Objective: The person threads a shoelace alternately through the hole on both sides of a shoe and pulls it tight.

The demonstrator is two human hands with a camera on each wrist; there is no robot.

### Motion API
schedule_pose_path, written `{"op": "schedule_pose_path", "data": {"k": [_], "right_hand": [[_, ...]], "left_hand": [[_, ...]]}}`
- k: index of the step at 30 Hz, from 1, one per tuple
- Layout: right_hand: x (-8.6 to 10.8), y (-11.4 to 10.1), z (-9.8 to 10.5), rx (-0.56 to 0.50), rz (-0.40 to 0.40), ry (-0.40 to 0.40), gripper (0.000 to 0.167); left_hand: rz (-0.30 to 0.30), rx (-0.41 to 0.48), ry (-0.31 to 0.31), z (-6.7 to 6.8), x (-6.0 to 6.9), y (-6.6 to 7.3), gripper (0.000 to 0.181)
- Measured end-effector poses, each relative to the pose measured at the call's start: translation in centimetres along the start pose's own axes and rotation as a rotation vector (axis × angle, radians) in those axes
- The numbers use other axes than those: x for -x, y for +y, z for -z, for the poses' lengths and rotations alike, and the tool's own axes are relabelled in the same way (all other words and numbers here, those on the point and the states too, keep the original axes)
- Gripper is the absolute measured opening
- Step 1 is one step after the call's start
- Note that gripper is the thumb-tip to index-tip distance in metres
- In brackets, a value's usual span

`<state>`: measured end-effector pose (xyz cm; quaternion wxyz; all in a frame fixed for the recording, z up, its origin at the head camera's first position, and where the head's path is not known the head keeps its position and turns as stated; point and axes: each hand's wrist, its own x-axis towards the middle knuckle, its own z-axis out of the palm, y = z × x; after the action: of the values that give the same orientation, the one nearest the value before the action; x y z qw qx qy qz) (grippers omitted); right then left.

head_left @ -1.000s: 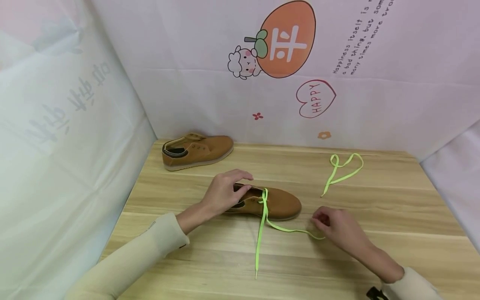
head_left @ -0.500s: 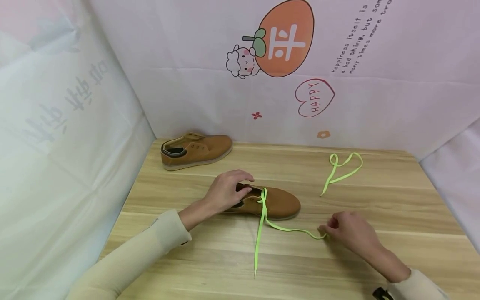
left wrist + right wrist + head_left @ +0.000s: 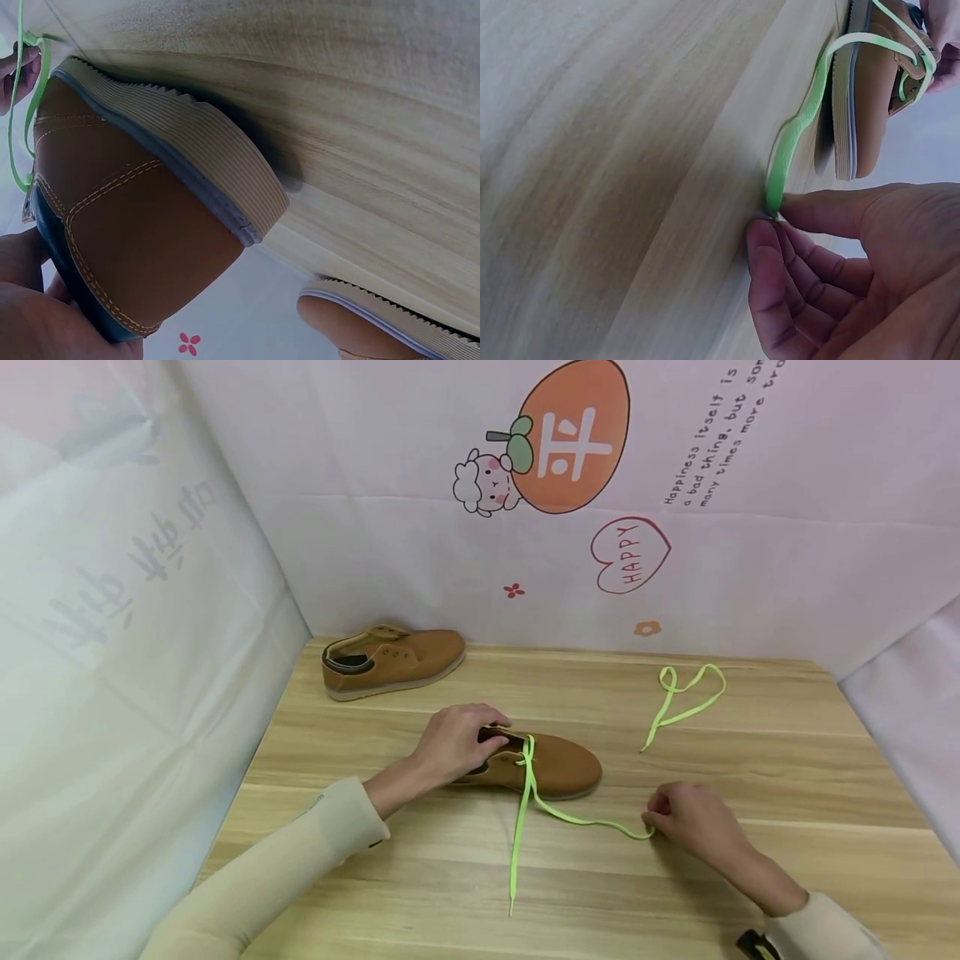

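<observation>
A brown leather shoe (image 3: 564,766) lies on its sole in the middle of the table, toe to the right. A neon-green shoelace (image 3: 528,772) runs through its front eyelets, one end trailing toward the front and the other to the right. My left hand (image 3: 456,745) grips the shoe at its opening; in the left wrist view the fingers (image 3: 56,289) are partly hidden behind the collar. At the right, my right hand (image 3: 693,818) pinches the tip of the lace's right end between thumb and fingers, close to the tabletop, as the right wrist view shows.
A second brown shoe (image 3: 408,662), with bare eyelets, stands at the back left. Another green shoelace (image 3: 686,706) lies looped at the back right. White printed cloth (image 3: 420,560) rises behind the wooden table (image 3: 600,893) and along both its sides.
My right hand has moved slightly right and down to the lace's end and now pinches it. The left hand has stayed at the shoe's opening, shifting only a little.
</observation>
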<state>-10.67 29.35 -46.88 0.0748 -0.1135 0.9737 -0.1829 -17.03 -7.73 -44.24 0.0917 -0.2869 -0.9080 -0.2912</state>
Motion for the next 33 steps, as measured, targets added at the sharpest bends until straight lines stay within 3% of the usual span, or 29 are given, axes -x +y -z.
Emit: {"op": "schedule_pose_path", "data": {"k": [5,13,24,33], "right_hand": [[0.0,-0.1,-0.1,-0.013,0.011,-0.009,0.016],[-0.1,-0.2,-0.3,-0.066,0.008,-0.027,0.008],[-1.0,-0.6,0.8,-0.161,0.047,0.069,0.004],[-1.8,-1.6,2.5,-0.187,0.141,0.106,0.009]], "left_hand": [[0.020,-0.038,-0.004,-0.2,-0.1,0.1,0.015],[-0.007,-0.051,0.020,-0.4,-0.3,0.1,0.007],[-0.187,-0.098,0.124,-1.1,0.2,-0.3,0.012],[-0.259,-0.131,0.160,-1.4,0.5,-0.6,0.012]]}}
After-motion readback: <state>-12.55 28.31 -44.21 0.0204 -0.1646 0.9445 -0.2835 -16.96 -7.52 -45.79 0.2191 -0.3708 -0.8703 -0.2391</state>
